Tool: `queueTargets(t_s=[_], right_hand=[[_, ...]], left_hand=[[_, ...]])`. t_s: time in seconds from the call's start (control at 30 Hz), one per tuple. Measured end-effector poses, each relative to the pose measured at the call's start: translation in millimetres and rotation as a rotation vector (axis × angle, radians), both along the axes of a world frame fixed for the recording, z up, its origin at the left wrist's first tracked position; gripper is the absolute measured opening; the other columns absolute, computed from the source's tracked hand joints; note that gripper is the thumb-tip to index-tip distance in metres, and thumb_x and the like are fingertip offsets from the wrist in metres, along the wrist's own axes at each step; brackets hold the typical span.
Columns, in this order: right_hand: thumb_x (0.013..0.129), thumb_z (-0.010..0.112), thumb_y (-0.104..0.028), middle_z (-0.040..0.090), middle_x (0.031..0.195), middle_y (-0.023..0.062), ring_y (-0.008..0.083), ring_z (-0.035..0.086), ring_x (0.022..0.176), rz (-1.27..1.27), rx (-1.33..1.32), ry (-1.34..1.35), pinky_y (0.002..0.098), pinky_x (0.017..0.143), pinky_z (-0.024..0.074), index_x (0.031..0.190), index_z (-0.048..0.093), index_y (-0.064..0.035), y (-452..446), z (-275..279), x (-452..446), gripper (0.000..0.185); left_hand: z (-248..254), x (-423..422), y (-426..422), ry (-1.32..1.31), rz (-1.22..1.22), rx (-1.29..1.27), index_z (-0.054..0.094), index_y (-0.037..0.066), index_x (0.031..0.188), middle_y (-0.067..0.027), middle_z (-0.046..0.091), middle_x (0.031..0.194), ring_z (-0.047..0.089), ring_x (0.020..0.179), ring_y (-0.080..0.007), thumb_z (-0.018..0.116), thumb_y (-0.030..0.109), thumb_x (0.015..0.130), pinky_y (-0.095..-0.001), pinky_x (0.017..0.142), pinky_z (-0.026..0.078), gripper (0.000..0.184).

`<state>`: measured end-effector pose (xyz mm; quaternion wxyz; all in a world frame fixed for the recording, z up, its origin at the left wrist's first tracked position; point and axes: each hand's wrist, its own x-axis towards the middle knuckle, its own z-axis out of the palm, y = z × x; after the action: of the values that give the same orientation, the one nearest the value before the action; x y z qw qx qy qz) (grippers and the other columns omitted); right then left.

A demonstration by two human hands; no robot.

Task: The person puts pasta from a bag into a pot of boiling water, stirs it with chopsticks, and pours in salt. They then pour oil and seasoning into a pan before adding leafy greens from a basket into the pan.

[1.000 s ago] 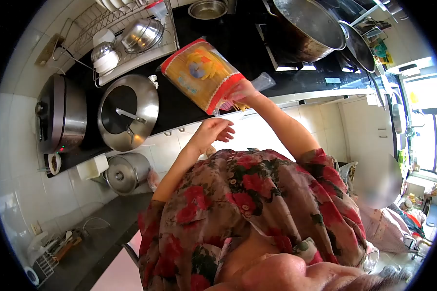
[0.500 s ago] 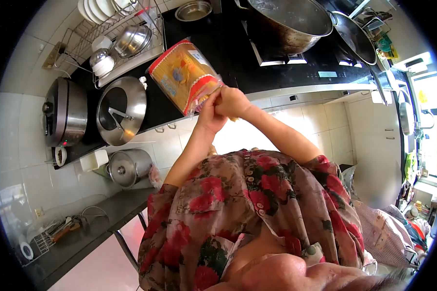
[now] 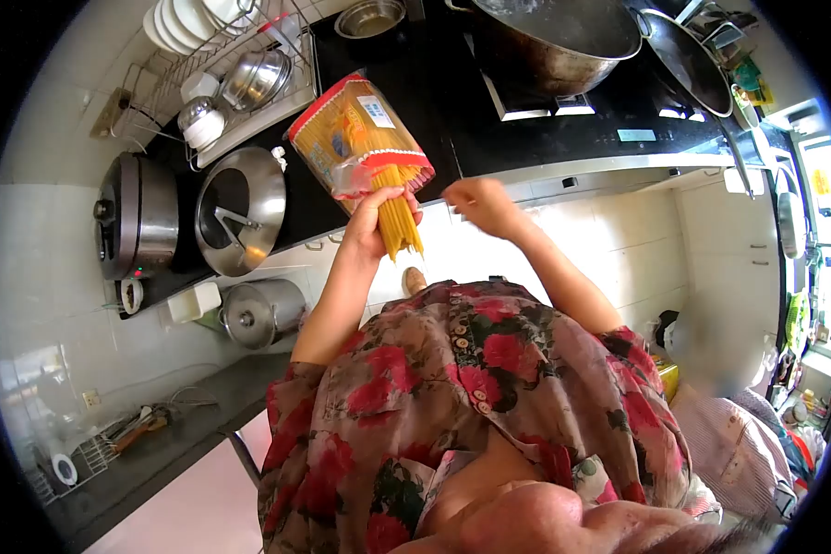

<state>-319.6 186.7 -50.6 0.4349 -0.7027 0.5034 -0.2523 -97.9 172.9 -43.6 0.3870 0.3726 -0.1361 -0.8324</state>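
Black and glossy, the table (image 3: 439, 152) runs across your kitchen against pale tiled walls. Leftmost on it you have a steel cooker (image 3: 140, 217) with a small red light, then a round lid (image 3: 260, 198) with a dark centre, and a dish rack (image 3: 249, 125) behind. Next comes your clear bag (image 3: 346, 125), over the table's near edge: red bands at both ends, white zigzag trim, an orange-yellow picture and blue lettering too small to read. Its white sticker (image 3: 376, 112) carries blue marks, also unreadable. Straight, thin yellow noodle strands (image 3: 397, 222) stick out of its near end, loosely bundled, their tips slightly uneven; your left hand (image 3: 375, 222) has its grip closed around them. Your right hand (image 3: 486, 207) is blurred and apart from the bag, fingers curled; whether its grip is closed, you cannot tell. Farther right stand a large pot (image 3: 563, 66) and a pan (image 3: 688, 69).
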Motion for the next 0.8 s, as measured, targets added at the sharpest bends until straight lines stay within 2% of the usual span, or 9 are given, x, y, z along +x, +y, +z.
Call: queueTargets(t_s=[0.07, 0.17, 0.3, 0.43, 0.5, 0.53, 0.63, 0.7, 0.8], right_hand=[[0.085, 0.051, -0.004, 0.059, 0.113, 0.0195, 0.0328, 0.056, 0.107, 0.225, -0.302, -0.116, 0.0395, 0.091, 0.0457, 0.104, 0.061, 0.0004, 5, -10, 30, 0.022], [0.085, 0.054, -0.008, 0.048, 0.127, 0.0180, 0.0331, 0.048, 0.117, 0.150, -0.847, 0.012, 0.0388, 0.097, 0.0423, 0.115, 0.055, -0.0016, -18, -42, 60, 0.031], [0.081, 0.059, -0.017, 0.051, 0.123, 0.0168, 0.0323, 0.050, 0.113, 0.187, -0.649, 0.084, 0.0401, 0.097, 0.0419, 0.118, 0.054, -0.0049, -50, -59, 74, 0.039], [0.074, 0.067, -0.043, 0.055, 0.121, 0.0104, 0.0285, 0.053, 0.110, 0.128, -0.835, 0.290, 0.0419, 0.091, 0.0422, 0.124, 0.054, -0.0151, -74, -25, 95, 0.058], [0.074, 0.064, -0.052, 0.056, 0.121, 0.0065, 0.0282, 0.053, 0.110, 0.296, -0.502, 0.547, 0.0405, 0.089, 0.0426, 0.123, 0.055, -0.0168, -75, 6, 100, 0.062], [0.068, 0.065, -0.060, 0.055, 0.121, 0.0111, 0.0336, 0.051, 0.110, 0.207, -0.622, 0.561, 0.0430, 0.088, 0.0418, 0.122, 0.056, -0.0155, -82, -26, 114, 0.071], [0.082, 0.059, -0.041, 0.056, 0.116, 0.0150, 0.0314, 0.052, 0.110, 0.137, -0.531, 0.917, 0.0457, 0.096, 0.0340, 0.119, 0.058, -0.0079, -85, -22, 126, 0.049], [0.084, 0.056, -0.038, 0.053, 0.118, 0.0189, 0.0348, 0.047, 0.115, 0.187, -0.522, 0.898, 0.0458, 0.096, 0.0336, 0.121, 0.055, -0.0029, -91, -23, 122, 0.051], [0.086, 0.057, -0.037, 0.047, 0.129, 0.0164, 0.0317, 0.039, 0.124, 0.095, -0.413, 0.732, 0.0462, 0.095, 0.0359, 0.128, 0.049, -0.0026, -116, -68, 138, 0.055]], left_hand=[[12, 3, 6, 0.006, -0.111, -0.009, 0.052, 0.002, 0.098, -0.0054, 0.059, 0.079, 0.061, 0.071, -0.0172, 0.058, 0.016, 0.086, -0.0325, 0.068, 0.054, 0.019], [37, 2, 17, 0.008, -0.064, 0.076, 0.051, 0.002, 0.099, -0.0044, 0.058, 0.078, 0.060, 0.070, -0.0159, 0.057, 0.016, 0.086, -0.0311, 0.065, 0.054, 0.020], [60, -4, 36, 0.077, -0.004, 0.240, 0.051, 0.002, 0.097, -0.0043, 0.058, 0.078, 0.059, 0.069, -0.0163, 0.058, 0.014, 0.085, -0.0304, 0.067, 0.053, 0.018], [93, -15, 58, 0.120, -0.013, 0.272, 0.048, 0.002, 0.101, -0.0035, 0.056, 0.077, 0.058, 0.068, -0.0154, 0.056, 0.016, 0.086, -0.0283, 0.067, 0.053, 0.021], [111, -22, 65, 0.114, 0.037, 0.321, 0.048, 0.002, 0.101, -0.0033, 0.056, 0.077, 0.058, 0.068, -0.0150, 0.055, 0.016, 0.087, -0.0271, 0.066, 0.052, 0.021], [114, -23, 69, 0.142, 0.042, 0.318, 0.047, 0.002, 0.102, -0.0031, 0.056, 0.077, 0.058, 0.068, -0.0147, 0.055, 0.016, 0.087, -0.0269, 0.066, 0.052, 0.022], [124, -22, 81, 0.220, 0.063, 0.353, 0.047, 0.002, 0.103, -0.0026, 0.055, 0.079, 0.058, 0.070, -0.0139, 0.055, 0.016, 0.087, -0.0268, 0.066, 0.053, 0.022], [136, -25, 93, 0.294, 0.068, 0.463, 0.047, 0.003, 0.104, -0.0024, 0.055, 0.081, 0.058, 0.071, -0.0136, 0.056, 0.017, 0.087, -0.0275, 0.067, 0.053, 0.023], [151, -27, 108, 0.222, -0.030, 0.316, 0.046, 0.003, 0.106, -0.0018, 0.054, 0.081, 0.058, 0.071, -0.0134, 0.056, 0.017, 0.087, -0.0286, 0.069, 0.054, 0.025]])
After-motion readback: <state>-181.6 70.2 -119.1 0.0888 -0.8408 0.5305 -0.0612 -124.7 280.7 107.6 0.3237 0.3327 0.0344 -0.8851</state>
